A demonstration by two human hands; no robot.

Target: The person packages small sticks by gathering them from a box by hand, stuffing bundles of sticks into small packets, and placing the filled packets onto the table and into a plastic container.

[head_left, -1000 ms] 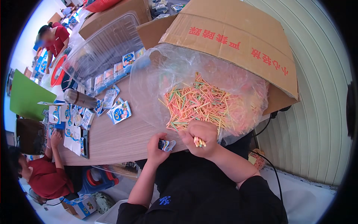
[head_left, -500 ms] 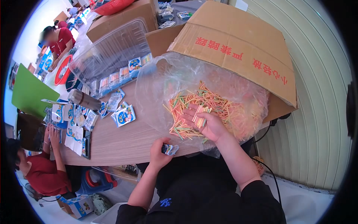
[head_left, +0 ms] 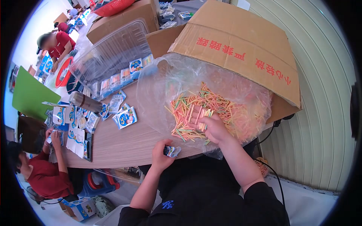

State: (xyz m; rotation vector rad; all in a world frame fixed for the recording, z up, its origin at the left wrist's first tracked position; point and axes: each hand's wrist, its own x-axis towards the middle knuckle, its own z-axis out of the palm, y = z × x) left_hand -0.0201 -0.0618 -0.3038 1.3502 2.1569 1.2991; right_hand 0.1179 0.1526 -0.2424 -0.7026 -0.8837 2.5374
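Observation:
My left hand (head_left: pixel 162 154) is closed around a small blue and white packet (head_left: pixel 172 151) at the table's front edge. Palm up, my right hand (head_left: pixel 208 125) holds several coloured sticks (head_left: pixel 204 114) across its fingers, with the thumb over them. Beneath and behind it lies a large pile of pink, yellow and green sticks (head_left: pixel 222 103) on a clear plastic bag (head_left: pixel 154 101). The bag spreads from an open cardboard box (head_left: pixel 241 41) lying on its side.
A clear plastic bin (head_left: pixel 109 56) holds several packets. Loose packets (head_left: pixel 125 117) and a metal flask (head_left: pixel 85 101) stand left of centre on the table (head_left: pixel 117 147). A person in red (head_left: pixel 49 177) works at the left; another is farther back.
My right hand has gone from a fist near the table edge to lying palm up over the pile, its sticks now spread across the fingers. My left hand still grips the packet.

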